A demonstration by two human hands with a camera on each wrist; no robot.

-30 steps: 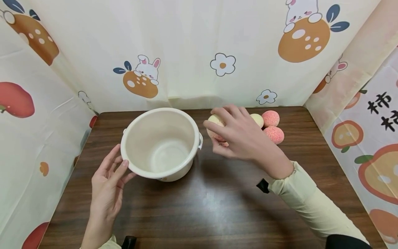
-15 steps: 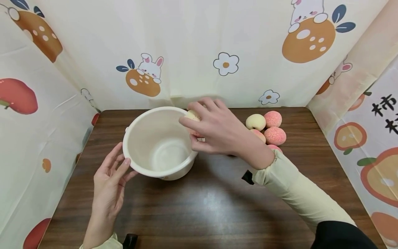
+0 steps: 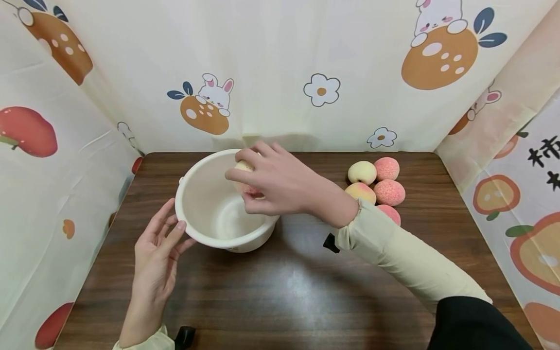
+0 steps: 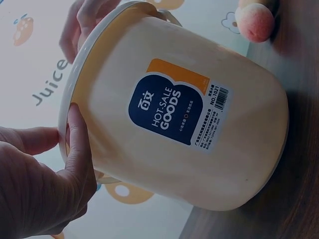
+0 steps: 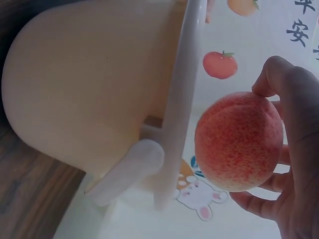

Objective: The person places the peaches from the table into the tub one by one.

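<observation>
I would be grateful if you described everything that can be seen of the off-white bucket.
The off-white bucket looks like smooth, slightly glossy plastic, with a thick rim, a handle joined near it, and a navy, orange and white label reading "HOT-SALE GOODS". It stands upright on the dark wooden table. The left hand pinches its rim, while the right hand holds a peach over its opening, hiding part of the inside. Its visible floor is bare.

Booth-like setting, kind of room unclear, rabbit-and-fruit cloth [image 3: 271,53] on three sides, wood-grain table [image 3: 262,296]
</observation>
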